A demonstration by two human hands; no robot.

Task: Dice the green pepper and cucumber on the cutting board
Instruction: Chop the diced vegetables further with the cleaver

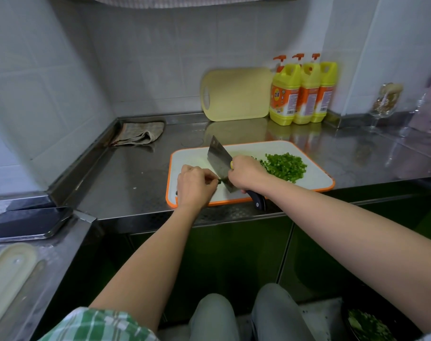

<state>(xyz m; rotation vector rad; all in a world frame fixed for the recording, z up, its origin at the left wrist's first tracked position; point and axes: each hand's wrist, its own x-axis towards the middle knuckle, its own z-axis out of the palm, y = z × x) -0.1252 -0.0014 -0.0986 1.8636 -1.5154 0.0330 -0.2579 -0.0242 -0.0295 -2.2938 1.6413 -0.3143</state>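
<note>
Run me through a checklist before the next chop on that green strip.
1. Grip of right hand on cleaver: ok, fingers wrapped round the handle.
2. Grip of left hand on green strip: ok, pinched beside the blade.
3. Fingertips clear of the edge: cannot tell, they sit very close to it.
4. Space for the diced pile: ok, it lies right of the blade.
5. Seating of cutting board: ok, flat on the counter, near its front edge.
</note>
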